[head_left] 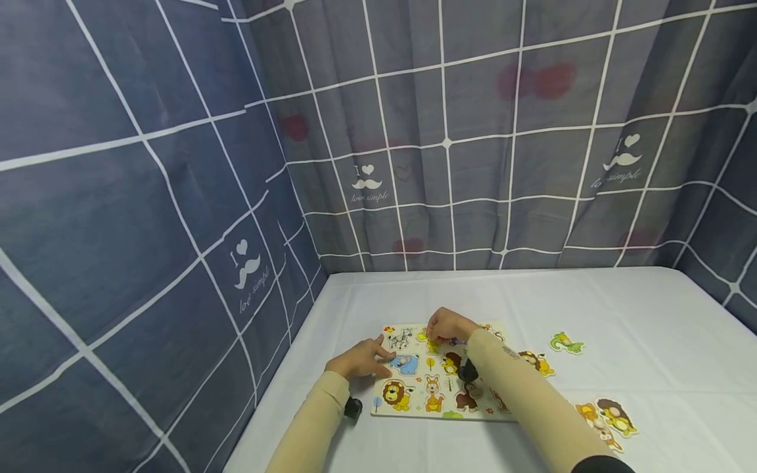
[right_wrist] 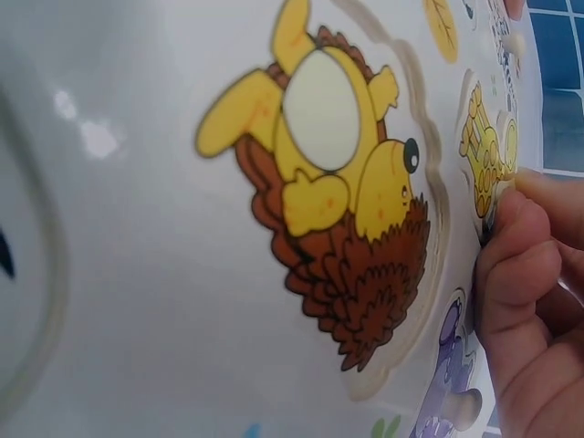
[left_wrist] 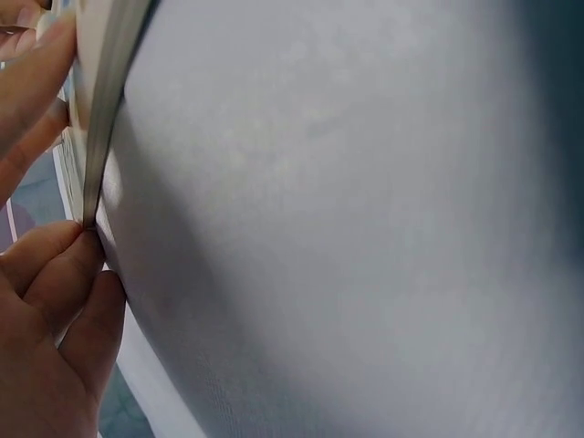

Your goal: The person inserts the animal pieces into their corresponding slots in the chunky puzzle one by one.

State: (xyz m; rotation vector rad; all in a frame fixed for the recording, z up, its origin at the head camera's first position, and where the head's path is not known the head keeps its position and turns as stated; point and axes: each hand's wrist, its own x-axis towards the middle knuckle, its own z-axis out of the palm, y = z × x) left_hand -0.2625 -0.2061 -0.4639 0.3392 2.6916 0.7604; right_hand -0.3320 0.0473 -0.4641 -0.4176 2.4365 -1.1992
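The yellow spotted giraffe piece (head_left: 434,347) is at its hollow in the top row of the picture board (head_left: 417,402); from here I can't tell whether it sits fully down. The right hand (head_left: 451,324) has it, thumb and fingertip pinched together on the piece. Just beside it, a purple piece (right_wrist: 447,370) with a knob lies in the board. To the giraffe's left is the zebra (head_left: 401,339), with the blue elephant (head_left: 405,364) below that, then the lion (head_left: 395,396) in the bottom row and the kangaroo (head_left: 434,394) next to it. A brown hedgehog picture (right_wrist: 338,173) shows inside its own recess.

The left hand (head_left: 362,359) lies at the board's left side, its fingers spread, some over the top and others touching the edge.

Off the board's right side is a brown-and-yellow piece (head_left: 536,362), with a green piece (head_left: 566,343) farther out. Nearer the person, a loose hedgehog piece (head_left: 616,417) lies among others, right of the beige right sleeve (head_left: 523,397). All this rests on a white tablecloth (head_left: 680,341), before a grey, white-gridded curtain (head_left: 479,98).
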